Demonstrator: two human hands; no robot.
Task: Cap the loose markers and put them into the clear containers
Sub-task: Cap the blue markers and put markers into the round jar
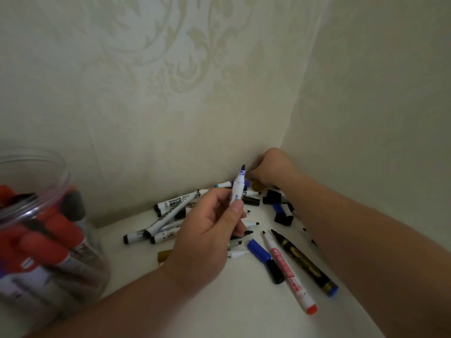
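Note:
My left hand [210, 230] holds an uncapped white marker with a purple tip [238, 189] upright, pinched between thumb and fingers above the pile. My right hand [271, 167] reaches into the far corner with fingers curled over small things there; what it grips is hidden. Several loose markers [170, 211] lie in a heap on the white surface. Loose black and blue caps [280, 211] lie to the right of the heap. A clear container [36, 215] at the left holds several capped markers with red and dark caps.
A white marker with a red end [290, 272], a black and gold marker with a blue end [305, 263] and a blue and black marker [264, 259] lie in front. Patterned walls [170, 93] meet in a corner right behind the pile.

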